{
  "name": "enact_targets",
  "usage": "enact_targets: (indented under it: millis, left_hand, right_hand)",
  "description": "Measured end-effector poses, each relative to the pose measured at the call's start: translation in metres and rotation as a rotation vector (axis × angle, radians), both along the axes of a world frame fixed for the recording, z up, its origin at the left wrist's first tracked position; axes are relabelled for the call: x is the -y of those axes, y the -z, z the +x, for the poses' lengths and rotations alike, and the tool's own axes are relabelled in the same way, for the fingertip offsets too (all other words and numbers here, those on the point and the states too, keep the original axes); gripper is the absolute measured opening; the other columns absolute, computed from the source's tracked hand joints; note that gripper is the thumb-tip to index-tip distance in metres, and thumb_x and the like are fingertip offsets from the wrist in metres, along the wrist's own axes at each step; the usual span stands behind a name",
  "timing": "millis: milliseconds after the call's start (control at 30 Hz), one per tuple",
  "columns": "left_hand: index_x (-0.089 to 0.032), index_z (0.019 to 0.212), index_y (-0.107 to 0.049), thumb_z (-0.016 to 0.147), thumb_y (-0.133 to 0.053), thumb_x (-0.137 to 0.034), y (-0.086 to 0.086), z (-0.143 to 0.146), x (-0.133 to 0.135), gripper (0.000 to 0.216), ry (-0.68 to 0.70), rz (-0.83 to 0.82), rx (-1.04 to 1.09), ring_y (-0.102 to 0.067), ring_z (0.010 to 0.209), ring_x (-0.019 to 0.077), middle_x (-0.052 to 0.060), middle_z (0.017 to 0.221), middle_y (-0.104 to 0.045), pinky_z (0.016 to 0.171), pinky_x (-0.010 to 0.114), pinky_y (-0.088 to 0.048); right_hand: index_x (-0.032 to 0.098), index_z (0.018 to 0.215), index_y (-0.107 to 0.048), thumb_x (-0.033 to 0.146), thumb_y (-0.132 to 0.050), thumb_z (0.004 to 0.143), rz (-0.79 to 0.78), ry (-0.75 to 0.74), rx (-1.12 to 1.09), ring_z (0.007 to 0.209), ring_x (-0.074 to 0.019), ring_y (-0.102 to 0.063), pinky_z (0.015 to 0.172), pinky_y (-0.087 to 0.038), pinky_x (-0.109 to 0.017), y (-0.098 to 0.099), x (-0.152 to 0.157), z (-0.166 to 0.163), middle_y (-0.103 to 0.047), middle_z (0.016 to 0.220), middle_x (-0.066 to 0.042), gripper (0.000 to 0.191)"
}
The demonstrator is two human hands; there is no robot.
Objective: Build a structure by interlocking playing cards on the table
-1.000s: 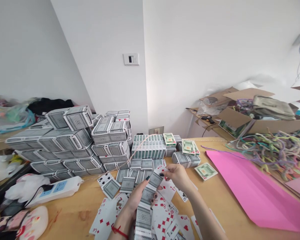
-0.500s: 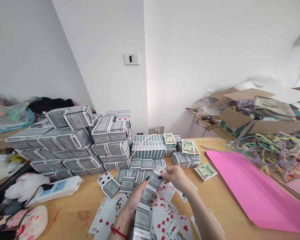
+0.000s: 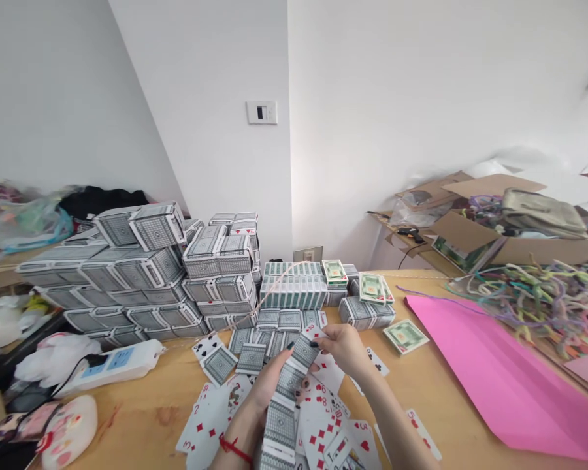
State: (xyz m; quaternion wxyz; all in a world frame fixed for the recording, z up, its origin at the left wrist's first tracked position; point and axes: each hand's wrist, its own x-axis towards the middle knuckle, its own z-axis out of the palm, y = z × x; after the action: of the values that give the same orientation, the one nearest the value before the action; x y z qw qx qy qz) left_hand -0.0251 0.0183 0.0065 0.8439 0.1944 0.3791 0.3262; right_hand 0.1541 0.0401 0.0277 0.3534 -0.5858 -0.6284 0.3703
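My left hand is closed on a long overlapping strip of face-down playing cards with grey patterned backs, running from the bottom edge up to the middle. My right hand pinches the top card of that strip between thumb and fingers. Under both hands lie loose face-up red cards on the wooden table. More face-down cards lie just beyond my fingers.
A large pile of wrapped card packs stands at left and centre. Green-backed decks and one single deck lie to the right, beside a pink sheet, tangled pipe cleaners and cardboard boxes. A white power strip lies left.
The view has shifted slightly. Both hands stay on the card strip in nearly the same place; a black card to the right of my right hand now shows more.
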Motion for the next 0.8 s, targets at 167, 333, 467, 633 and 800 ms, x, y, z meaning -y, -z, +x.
enact_targets:
  millis: [167,333,467,633,800]
  left_hand:
    - [-0.01,0.095,-0.062,0.077,-0.053,-0.044,0.0,0.0,-0.002,0.04,0.014,-0.021,0.022,-0.056,0.046,0.0134,0.006,0.063,-0.066,0.041,0.021,-0.039]
    - [-0.008,0.093,-0.064,0.079,-0.05,-0.046,-0.001,0.0,-0.003,0.043,0.039,-0.029,0.021,-0.054,0.042,0.0131,0.007,0.058,-0.065,0.041,0.022,-0.039]
    - [-0.006,0.086,-0.066,0.08,-0.049,-0.042,0.0,-0.001,-0.003,0.04,0.047,-0.023,-0.021,-0.053,0.04,0.013,0.008,0.054,-0.064,0.042,0.023,-0.041]
    - [-0.005,0.082,-0.067,0.079,-0.05,-0.043,0.002,0.0,-0.002,0.042,0.058,0.014,-0.006,-0.051,0.04,0.0119,0.008,0.053,-0.063,0.039,0.021,-0.038]
    - [-0.005,0.081,-0.067,0.076,-0.053,-0.045,0.001,0.0,0.001,0.042,0.089,0.076,-0.04,-0.052,0.04,0.0117,0.008,0.053,-0.064,0.04,0.021,-0.039]
  right_hand:
    - [0.018,0.053,-0.056,0.032,-0.053,0.072,0.034,0.002,0.049,0.052,-0.0158,-0.054,0.05,-0.039,-0.023,-0.005,0.005,-0.002,-0.058,0.05,-0.001,0.023]
    - [0.022,0.084,-0.062,0.025,-0.048,0.075,0.126,0.001,0.012,0.07,-0.0187,-0.059,0.063,-0.043,-0.026,-0.013,0.01,-0.008,-0.066,0.078,-0.004,0.018]
    - [0.021,0.069,-0.054,0.022,-0.049,0.072,0.117,0.024,0.003,0.066,-0.0178,-0.056,0.062,-0.041,-0.025,-0.014,0.012,-0.009,-0.062,0.069,-0.002,0.005]
    - [0.021,0.063,-0.042,0.022,-0.048,0.07,0.054,-0.011,-0.139,0.061,-0.0156,-0.052,0.057,-0.04,-0.024,-0.007,0.01,-0.005,-0.055,0.061,0.001,0.01]
    - [0.021,0.065,-0.042,0.03,-0.053,0.069,-0.062,-0.066,-0.334,0.062,-0.0173,-0.056,0.054,-0.042,-0.026,-0.006,0.008,-0.001,-0.056,0.062,0.001,0.015]
